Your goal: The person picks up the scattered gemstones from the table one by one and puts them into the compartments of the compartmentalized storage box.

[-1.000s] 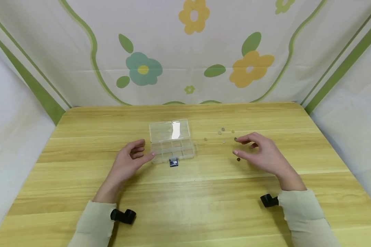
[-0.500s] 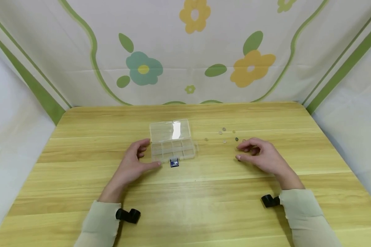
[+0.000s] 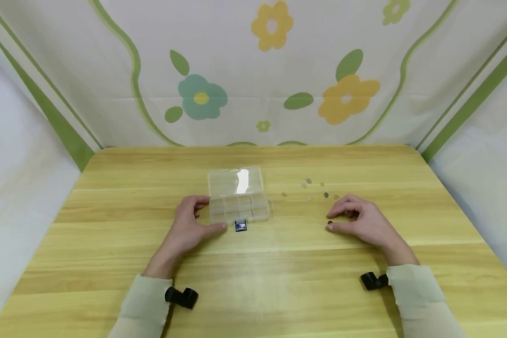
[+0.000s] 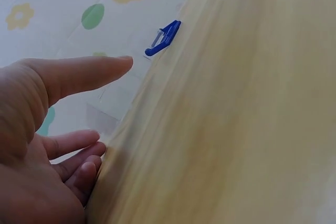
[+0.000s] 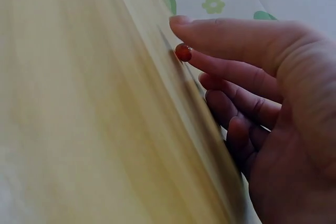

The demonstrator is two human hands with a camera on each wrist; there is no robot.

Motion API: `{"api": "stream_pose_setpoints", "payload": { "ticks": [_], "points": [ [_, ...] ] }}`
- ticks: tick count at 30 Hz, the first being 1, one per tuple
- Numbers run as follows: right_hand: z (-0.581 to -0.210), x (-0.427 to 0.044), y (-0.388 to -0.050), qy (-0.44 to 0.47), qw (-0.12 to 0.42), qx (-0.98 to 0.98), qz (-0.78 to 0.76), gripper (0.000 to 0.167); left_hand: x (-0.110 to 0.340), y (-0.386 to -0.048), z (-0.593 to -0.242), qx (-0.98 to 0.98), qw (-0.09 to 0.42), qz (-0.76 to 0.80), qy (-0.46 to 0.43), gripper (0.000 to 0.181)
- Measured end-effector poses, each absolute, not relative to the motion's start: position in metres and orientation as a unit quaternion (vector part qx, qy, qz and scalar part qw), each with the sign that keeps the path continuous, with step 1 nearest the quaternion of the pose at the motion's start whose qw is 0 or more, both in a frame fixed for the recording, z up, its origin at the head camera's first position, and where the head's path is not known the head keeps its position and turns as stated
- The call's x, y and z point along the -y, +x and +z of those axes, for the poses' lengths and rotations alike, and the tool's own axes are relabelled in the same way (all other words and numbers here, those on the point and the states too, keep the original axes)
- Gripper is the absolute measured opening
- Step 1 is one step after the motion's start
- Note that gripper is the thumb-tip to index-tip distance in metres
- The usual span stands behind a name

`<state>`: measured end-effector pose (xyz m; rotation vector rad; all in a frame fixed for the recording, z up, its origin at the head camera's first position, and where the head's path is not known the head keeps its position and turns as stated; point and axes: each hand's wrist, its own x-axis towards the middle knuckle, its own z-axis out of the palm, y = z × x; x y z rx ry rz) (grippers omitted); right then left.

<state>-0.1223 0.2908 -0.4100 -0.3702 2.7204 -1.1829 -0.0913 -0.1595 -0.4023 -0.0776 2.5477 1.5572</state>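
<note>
A clear plastic compartment box (image 3: 238, 206) lies with its lid (image 3: 228, 182) opened back. My left hand (image 3: 189, 224) is at its left end, thumb stretched along the front corner and index fingertip by the left edge. On the front side is a blue latch (image 3: 241, 226), also visible in the left wrist view. My right hand (image 3: 361, 220) has thumb and index finger on either side of a small dark red bead (image 5: 184, 52). In the right wrist view the bead meets the index fingertip, while a gap shows below the thumb (image 5: 220, 32).
Several small beads, pale and dark, are scattered right of the box, among them a dark one (image 3: 326, 195) and a pale one (image 3: 284, 194). The wooden table (image 3: 262, 281) ends at a flower-print cloth (image 3: 245, 103) behind.
My left hand has moved right, its thumb now by the box's front corner. My right hand has come down toward the front, around the red bead. A dark bead stays behind on the table.
</note>
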Motion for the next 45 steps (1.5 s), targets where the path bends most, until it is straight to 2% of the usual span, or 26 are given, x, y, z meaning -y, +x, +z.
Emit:
{"api": "stream_pose_setpoints", "payload": {
  "ticks": [7,12,17,23,45],
  "points": [
    [-0.410,-0.304,-0.106,-0.106,0.052,-0.920,-0.375,0.015,0.143,-0.091,-0.410,-0.850,0.076,0.521,-0.004,0.083],
    [-0.416,-0.298,-0.113,-0.126,0.047,-0.912,-0.388,0.017,0.147,-0.085,-0.411,-0.850,0.058,0.523,-0.032,0.080],
    [-0.423,-0.297,-0.115,-0.132,0.038,-0.909,-0.394,0.018,0.150,-0.083,-0.413,-0.857,0.054,0.512,-0.024,0.080],
    [-0.427,-0.297,-0.116,-0.135,0.050,-0.908,-0.394,0.017,0.151,-0.080,-0.417,-0.857,0.047,0.513,-0.031,0.079],
    [-0.420,-0.292,-0.127,-0.134,0.044,-0.904,-0.403,0.011,0.154,-0.087,-0.412,-0.864,0.024,0.503,-0.025,0.078]
  ]
}}
